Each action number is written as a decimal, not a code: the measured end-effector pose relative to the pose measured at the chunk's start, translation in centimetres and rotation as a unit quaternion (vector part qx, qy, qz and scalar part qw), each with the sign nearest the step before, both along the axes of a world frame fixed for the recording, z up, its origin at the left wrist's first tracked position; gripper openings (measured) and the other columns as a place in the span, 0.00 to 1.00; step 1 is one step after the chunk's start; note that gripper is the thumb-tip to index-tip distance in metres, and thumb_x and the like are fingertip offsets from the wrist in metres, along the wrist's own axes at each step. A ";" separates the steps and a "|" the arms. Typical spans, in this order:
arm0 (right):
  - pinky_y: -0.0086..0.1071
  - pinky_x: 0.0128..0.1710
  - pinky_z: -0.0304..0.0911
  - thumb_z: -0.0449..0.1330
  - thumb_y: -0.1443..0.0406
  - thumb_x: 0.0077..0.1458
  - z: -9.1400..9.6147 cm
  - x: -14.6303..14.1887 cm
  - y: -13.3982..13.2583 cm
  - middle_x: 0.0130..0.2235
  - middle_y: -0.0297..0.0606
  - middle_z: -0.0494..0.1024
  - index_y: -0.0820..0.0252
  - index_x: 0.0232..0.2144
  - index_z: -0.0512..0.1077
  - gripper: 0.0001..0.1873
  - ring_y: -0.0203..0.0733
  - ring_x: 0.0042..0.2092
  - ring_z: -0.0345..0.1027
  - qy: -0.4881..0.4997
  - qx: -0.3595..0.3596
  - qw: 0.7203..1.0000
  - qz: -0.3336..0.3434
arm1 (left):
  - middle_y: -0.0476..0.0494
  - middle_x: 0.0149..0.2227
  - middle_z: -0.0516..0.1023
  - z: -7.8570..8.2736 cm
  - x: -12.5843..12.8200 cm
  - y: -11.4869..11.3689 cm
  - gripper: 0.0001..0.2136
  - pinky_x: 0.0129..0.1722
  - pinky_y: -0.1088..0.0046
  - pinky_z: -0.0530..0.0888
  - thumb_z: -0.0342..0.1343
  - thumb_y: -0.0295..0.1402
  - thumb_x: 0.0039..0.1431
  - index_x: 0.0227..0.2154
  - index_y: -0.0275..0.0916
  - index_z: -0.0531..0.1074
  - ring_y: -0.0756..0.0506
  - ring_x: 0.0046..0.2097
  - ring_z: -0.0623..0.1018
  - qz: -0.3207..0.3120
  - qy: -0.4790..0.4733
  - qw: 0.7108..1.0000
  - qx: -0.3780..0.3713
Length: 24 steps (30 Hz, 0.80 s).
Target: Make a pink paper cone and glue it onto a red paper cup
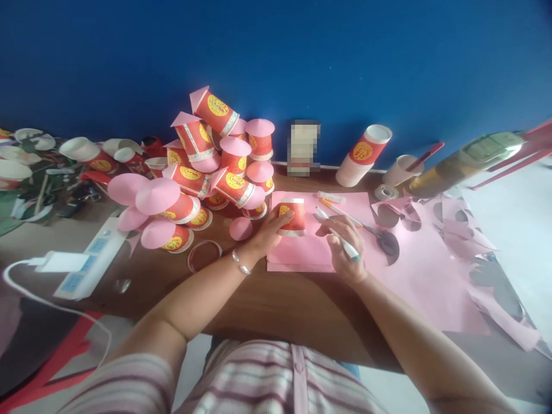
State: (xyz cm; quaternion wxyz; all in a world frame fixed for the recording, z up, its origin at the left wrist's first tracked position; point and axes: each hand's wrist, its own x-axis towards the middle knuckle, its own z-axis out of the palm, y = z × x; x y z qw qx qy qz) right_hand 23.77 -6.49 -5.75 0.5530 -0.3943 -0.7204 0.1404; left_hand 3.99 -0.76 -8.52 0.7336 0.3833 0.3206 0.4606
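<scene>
Red paper cup with a round gold emblem point(298, 219) is standing about upright, its long axis running up and down, above the near-left part of a flat stack of pink paper sheets point(302, 256); whether its base is touching them is hard to tell. The left hand point(271, 231) is gripping its left side, fingers clamped on the wall. Just to the right, the right hand point(347, 247) is closing its fingers around a white pen-like tube with a teal end point(347, 244), which is slanting far-left, its far end pointing at the cup's right side across a narrow gap. Nothing is standing in that gap.

Beyond the right hand, an orange pencil point(331, 206) and dark-handled scissors point(389, 246) are lying on pink paper. A small pink paper cone point(240, 229) is resting left of the left hand, near a heap of cone-topped red cups point(235, 187) that is crowding that side. A tilted stack of paper cups point(366, 152) is leaning far right, well apart.
</scene>
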 end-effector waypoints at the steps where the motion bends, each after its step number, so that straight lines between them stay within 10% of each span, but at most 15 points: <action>1: 0.40 0.39 0.72 0.54 0.59 0.71 0.2 -0.1 -0.1 0.34 0.40 0.78 0.54 0.48 0.76 0.13 0.45 0.38 0.74 0.006 -0.003 1.000 0.004 | 0.43 0.45 0.80 0.0 0.0 0.0 0.20 0.51 0.64 0.74 0.66 0.46 0.59 0.47 0.39 0.76 0.41 0.49 0.79 -0.003 -0.003 1.000 0.001; 5: 0.32 0.31 0.68 0.57 0.66 0.68 1.0 -0.4 -1.1 0.30 0.33 0.77 0.54 0.36 0.73 0.06 0.38 0.30 0.72 -0.011 -0.034 0.999 0.025 | 0.42 0.45 0.81 0.2 0.1 0.0 0.18 0.50 0.62 0.74 0.66 0.45 0.59 0.46 0.39 0.76 0.40 0.50 0.79 -0.021 -0.011 1.000 0.007; 24: 0.28 0.28 0.67 0.57 0.72 0.63 1.2 -1.6 -1.6 0.30 0.33 0.76 0.55 0.40 0.67 0.07 0.35 0.28 0.71 -0.109 0.031 0.992 0.052 | 0.45 0.45 0.79 0.3 0.0 -0.2 0.17 0.47 0.67 0.75 0.65 0.44 0.61 0.47 0.41 0.73 0.43 0.48 0.78 -0.021 0.020 0.999 0.031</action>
